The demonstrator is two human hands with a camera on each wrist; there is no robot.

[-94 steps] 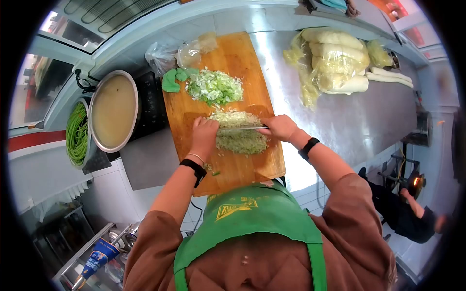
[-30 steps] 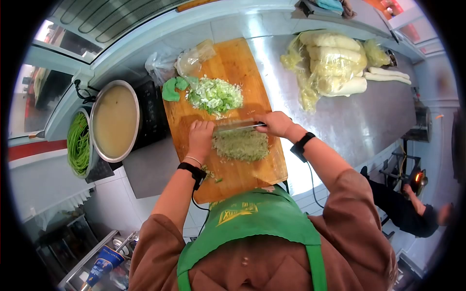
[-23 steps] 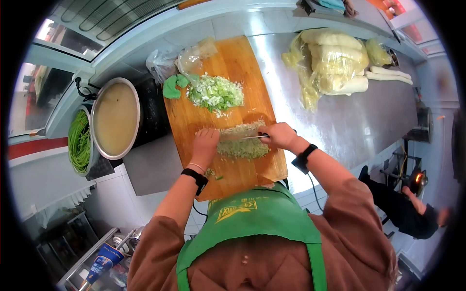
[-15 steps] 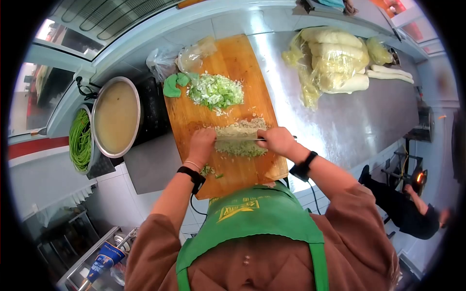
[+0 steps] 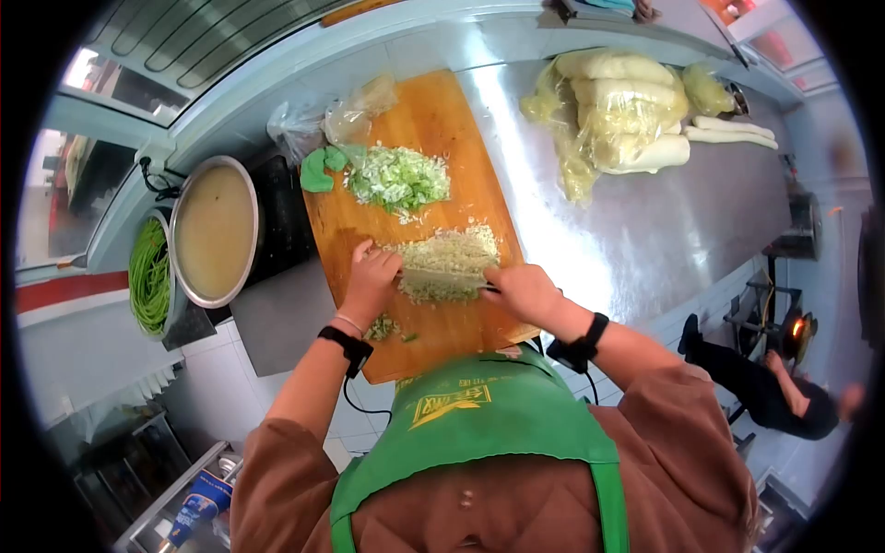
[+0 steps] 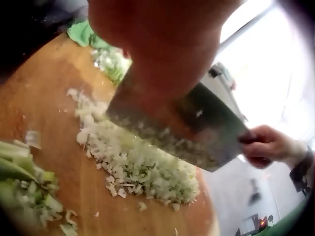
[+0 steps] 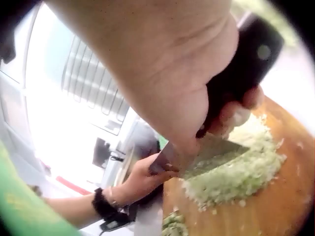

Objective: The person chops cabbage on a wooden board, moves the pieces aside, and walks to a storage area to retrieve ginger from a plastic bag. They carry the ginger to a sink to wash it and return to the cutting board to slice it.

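A broad cleaver (image 6: 197, 132) lies across a pile of finely chopped pale green vegetable (image 6: 142, 172) on the wooden board (image 5: 452, 101). My right hand (image 5: 527, 293) grips its dark handle (image 7: 246, 64). At the blade's far end, my left hand (image 5: 371, 276) pinches the front corner; in the right wrist view its fingertips show at the metal. Bits of vegetable cling to the blade in the left wrist view. Farther back on the board sits a coarser green and white chopped pile (image 5: 401, 177). A few larger pieces (image 5: 383, 327) lie near my left wrist.
Left of the board stand a metal basin of cloudy liquid (image 5: 217, 230) and a bowl of long green stalks (image 5: 150, 276). Green scraps (image 5: 318, 170) and plastic bags (image 5: 355, 111) lie behind. Bagged white vegetables (image 5: 627, 111) rest on the steel counter (image 5: 636, 221). Another person (image 5: 774, 387) is at right.
Both hands have brought the cleaver from the pile's far edge toward my body, so the blade now crosses its nearer part. More chopped vegetable shows behind the blade.
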